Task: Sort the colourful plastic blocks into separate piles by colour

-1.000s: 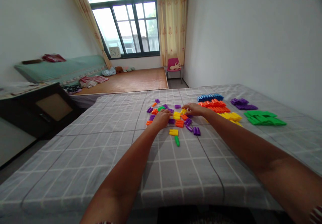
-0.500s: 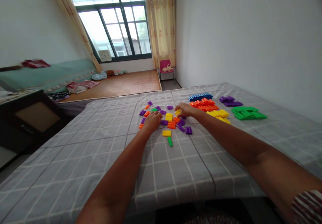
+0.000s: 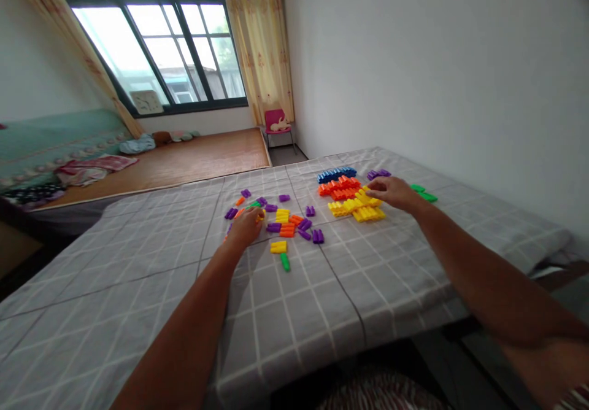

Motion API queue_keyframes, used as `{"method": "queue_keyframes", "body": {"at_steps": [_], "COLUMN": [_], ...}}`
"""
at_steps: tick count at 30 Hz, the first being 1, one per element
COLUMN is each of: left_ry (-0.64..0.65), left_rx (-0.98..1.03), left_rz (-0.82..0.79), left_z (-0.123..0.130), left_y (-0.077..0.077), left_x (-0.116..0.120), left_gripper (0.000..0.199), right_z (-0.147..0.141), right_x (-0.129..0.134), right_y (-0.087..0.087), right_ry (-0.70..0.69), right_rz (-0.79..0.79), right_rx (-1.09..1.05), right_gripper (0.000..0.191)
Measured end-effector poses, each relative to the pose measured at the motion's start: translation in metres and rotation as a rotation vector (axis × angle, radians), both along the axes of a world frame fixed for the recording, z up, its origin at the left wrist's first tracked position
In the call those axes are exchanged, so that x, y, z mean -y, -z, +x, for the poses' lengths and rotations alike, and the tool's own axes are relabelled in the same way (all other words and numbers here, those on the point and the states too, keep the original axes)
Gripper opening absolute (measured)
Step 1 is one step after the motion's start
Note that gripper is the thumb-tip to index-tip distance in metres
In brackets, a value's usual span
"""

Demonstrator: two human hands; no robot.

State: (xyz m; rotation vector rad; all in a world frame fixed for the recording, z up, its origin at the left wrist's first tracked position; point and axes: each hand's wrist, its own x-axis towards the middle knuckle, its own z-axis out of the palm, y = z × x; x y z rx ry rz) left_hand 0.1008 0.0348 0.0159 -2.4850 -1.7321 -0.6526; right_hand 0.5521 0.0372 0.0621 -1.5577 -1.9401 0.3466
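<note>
Small plastic pieces shaped like short paired tubes lie on the checked cloth. My left hand (image 3: 246, 227) is at the left of the loose mixed pieces, fingers closed on a yellow piece (image 3: 262, 215) that shows at the fingertips. On the right, my right hand (image 3: 391, 191) reaches to the yellow pile (image 3: 356, 207); its fingers pinch a yellow piece (image 3: 365, 193) at the pile's top. Between the hands lie loose purple (image 3: 318, 236), orange (image 3: 287, 230), yellow (image 3: 278, 247) and green (image 3: 284, 262) pieces. My right hand and forearm partly hide the green group (image 3: 426, 195).
Behind the yellow pile sit an orange pile (image 3: 339, 188), a blue row (image 3: 337, 174) and a purple group (image 3: 379, 174). The cloth-covered table (image 3: 294, 312) runs toward the white wall (image 3: 414, 60). A pink chair (image 3: 277, 121) stands beyond it, beside a low platform (image 3: 221, 152).
My right hand has carried a yellow piece rightward from the loose pieces to the yellow pile. A yellow piece now shows in my left fingertips. The view has turned to the right.
</note>
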Motion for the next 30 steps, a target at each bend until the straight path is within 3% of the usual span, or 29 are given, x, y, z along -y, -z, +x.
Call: {"method": "queue_keyframes", "body": {"at_steps": [3,8,11,13,16,18,20,24,27,30], "left_ry": [-0.005,0.009,0.096,0.162,0.261,0.327,0.381,0.43,0.441,0.436], "left_rx": [0.061,0.337,0.557,0.674,0.805,0.88,0.945,0.975,0.922,0.863], "left_rz": [0.012,-0.018,-0.107,-0.166,-0.215,-0.212,-0.189,-0.149,-0.167,-0.205], "left_z": [0.0,0.013,0.029,0.041,0.058,0.067,0.073,0.076,0.074,0.076], "left_y": [-0.004,-0.006,-0.005,-0.005,-0.005,-0.005,-0.005,-0.005,-0.005,-0.004], "left_x": [-0.001,-0.003,0.001,0.005,0.01,0.013,0.015,0.021,0.024,0.025], "left_gripper": [0.018,0.016,0.017,0.019,0.021,0.021,0.022,0.024,0.025,0.02], "right_z": [0.032,0.04,0.039,0.031,-0.003,-0.043,-0.089,-0.154,-0.162,-0.15], "right_x": [0.007,0.012,0.012,0.014,0.019,0.024,0.025,0.015,0.003,-0.004], "right_y": [0.017,0.041,0.042,0.033,0.012,0.0,-0.004,0.007,0.016,0.021], "right_ry": [0.104,0.137,0.122,0.139,0.088,-0.092,-0.294,-0.462,-0.525,-0.495], "right_rz": [-0.066,-0.134,-0.061,0.03,0.168,0.188,0.117,-0.062,-0.139,-0.149], "right_rx": [0.024,0.073,0.158,0.23,0.234,0.144,0.019,-0.281,-0.446,-0.5], "right_gripper": [0.026,0.025,0.025,0.026,0.027,0.028,0.029,0.035,0.028,0.024]}}
